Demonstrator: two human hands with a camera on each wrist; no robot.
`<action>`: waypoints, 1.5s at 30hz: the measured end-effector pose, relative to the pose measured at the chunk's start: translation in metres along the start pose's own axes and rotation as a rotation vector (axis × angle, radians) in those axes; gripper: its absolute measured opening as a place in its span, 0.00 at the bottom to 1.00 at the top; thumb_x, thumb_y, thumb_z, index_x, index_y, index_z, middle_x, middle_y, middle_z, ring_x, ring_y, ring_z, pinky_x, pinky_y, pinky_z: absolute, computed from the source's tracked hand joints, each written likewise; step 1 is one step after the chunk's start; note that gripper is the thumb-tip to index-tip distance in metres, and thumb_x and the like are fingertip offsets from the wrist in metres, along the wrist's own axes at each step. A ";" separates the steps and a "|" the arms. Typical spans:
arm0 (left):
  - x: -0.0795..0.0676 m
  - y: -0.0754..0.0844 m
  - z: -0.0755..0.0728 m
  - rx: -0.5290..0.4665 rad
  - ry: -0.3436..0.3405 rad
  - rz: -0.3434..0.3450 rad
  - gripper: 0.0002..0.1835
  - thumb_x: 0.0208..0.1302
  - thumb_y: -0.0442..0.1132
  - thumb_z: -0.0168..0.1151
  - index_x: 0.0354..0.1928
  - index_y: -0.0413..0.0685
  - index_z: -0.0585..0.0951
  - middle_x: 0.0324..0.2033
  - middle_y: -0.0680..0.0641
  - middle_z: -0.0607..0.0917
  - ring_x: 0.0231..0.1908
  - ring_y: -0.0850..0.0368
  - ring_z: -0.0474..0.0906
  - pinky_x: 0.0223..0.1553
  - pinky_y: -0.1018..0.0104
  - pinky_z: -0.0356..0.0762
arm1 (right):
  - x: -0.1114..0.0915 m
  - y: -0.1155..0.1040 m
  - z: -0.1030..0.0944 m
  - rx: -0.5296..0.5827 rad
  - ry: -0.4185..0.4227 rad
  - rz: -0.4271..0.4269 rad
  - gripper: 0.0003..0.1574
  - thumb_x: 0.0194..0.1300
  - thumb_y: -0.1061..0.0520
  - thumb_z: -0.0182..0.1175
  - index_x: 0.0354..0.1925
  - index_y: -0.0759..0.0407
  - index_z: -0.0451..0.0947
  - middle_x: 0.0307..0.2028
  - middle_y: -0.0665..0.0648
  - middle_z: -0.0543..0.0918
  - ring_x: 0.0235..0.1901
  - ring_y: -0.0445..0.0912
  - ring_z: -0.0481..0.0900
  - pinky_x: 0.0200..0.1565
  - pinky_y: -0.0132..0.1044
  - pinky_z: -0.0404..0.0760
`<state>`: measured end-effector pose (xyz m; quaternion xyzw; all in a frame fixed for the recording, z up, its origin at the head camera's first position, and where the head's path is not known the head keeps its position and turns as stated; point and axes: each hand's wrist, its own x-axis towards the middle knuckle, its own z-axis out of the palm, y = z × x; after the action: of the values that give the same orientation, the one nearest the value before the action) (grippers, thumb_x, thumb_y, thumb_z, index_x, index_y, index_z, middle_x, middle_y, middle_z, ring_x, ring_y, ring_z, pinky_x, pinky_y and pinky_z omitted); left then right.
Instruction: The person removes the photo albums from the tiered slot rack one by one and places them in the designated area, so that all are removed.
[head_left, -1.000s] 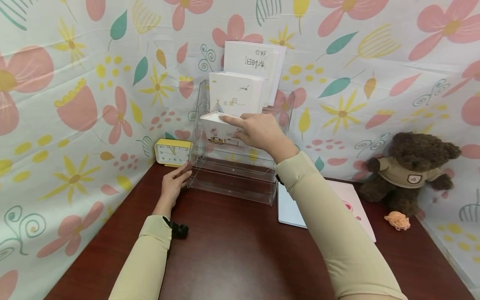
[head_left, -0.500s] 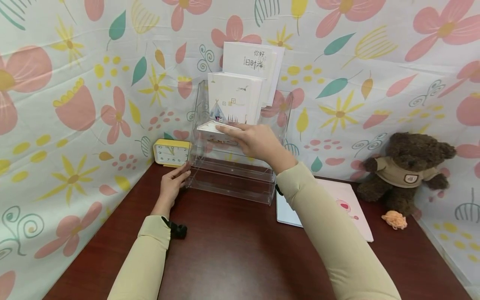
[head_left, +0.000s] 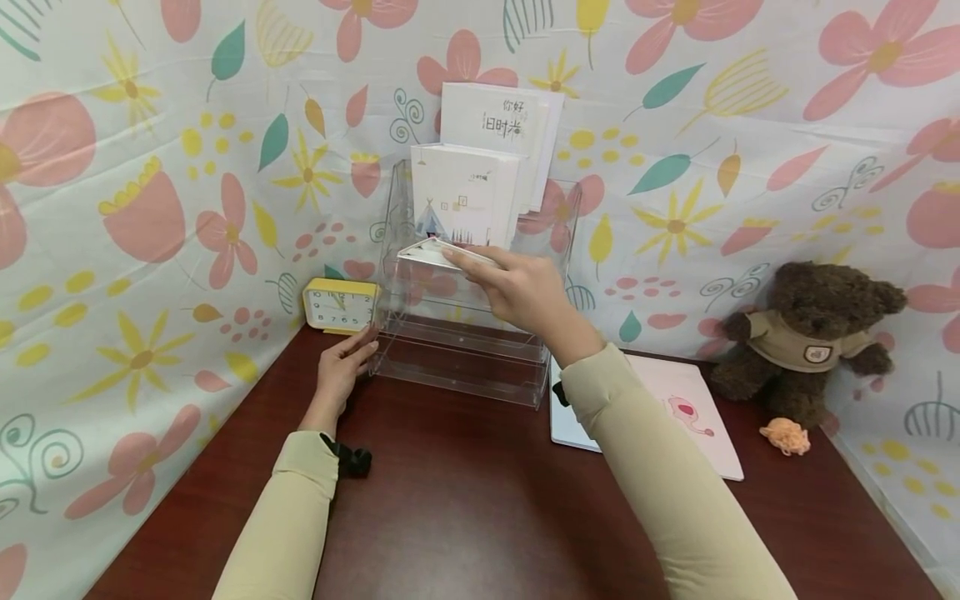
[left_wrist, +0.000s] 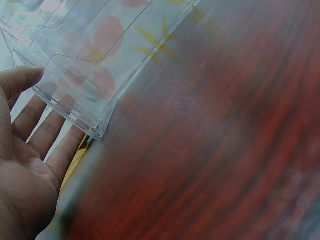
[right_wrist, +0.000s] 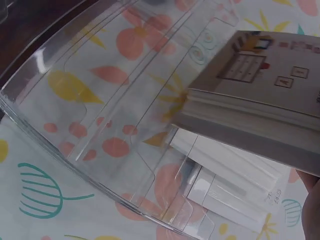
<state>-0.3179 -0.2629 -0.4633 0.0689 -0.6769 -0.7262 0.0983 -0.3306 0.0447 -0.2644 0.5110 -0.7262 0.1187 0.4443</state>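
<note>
In the head view my right hand (head_left: 525,292) grips a thick white hardcover book (head_left: 438,255) by its top, index finger lying along the edge. Its illustrated cover (right_wrist: 270,70) faces the right wrist camera, and the book hangs tilted over the middle tiers of a clear acrylic rack (head_left: 450,383). Behind it, a white book with a tent drawing (head_left: 465,196) stands in the rack. My left hand (head_left: 341,371) touches the rack's left side. From the left wrist, its thumb (left_wrist: 30,75) is at the panel's edge and its fairly straight fingers lie along the outside.
White books (head_left: 491,117) stand in the rack's back tier. A yellow alarm clock (head_left: 341,305) sits left of the rack. To the right lie a pink-covered notebook (head_left: 693,400) and a light-blue one (head_left: 566,421), a brown teddy bear (head_left: 810,333) and an orange yarn bundle (head_left: 785,436).
My right hand has moved slightly down, and the book has dropped and tilted so its front cover no longer shows in the head view. My left hand has stayed at the rack's side.
</note>
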 end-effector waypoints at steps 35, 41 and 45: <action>-0.003 0.000 0.001 -0.002 -0.022 0.053 0.26 0.68 0.46 0.68 0.67 0.60 0.78 0.62 0.53 0.81 0.61 0.56 0.77 0.59 0.54 0.78 | -0.058 -0.037 -0.020 0.102 0.150 0.065 0.31 0.63 0.64 0.69 0.63 0.48 0.81 0.52 0.57 0.86 0.19 0.46 0.77 0.16 0.36 0.64; -0.004 -0.002 0.000 0.002 -0.018 0.044 0.26 0.68 0.46 0.68 0.68 0.59 0.77 0.61 0.52 0.81 0.60 0.57 0.78 0.58 0.56 0.78 | -0.072 -0.049 -0.020 0.105 0.187 0.087 0.28 0.65 0.63 0.67 0.62 0.49 0.81 0.49 0.58 0.87 0.17 0.45 0.74 0.16 0.34 0.64; 0.000 -0.003 -0.001 -0.013 -0.028 0.041 0.27 0.67 0.47 0.69 0.68 0.60 0.77 0.62 0.53 0.81 0.61 0.57 0.77 0.60 0.54 0.77 | -0.080 -0.057 -0.019 0.131 0.227 0.112 0.24 0.68 0.60 0.66 0.62 0.49 0.82 0.48 0.57 0.87 0.15 0.42 0.68 0.16 0.33 0.63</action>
<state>-0.3181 -0.2633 -0.4664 0.0443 -0.6748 -0.7293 0.1039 -0.2657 0.0820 -0.3304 0.4807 -0.6895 0.2476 0.4819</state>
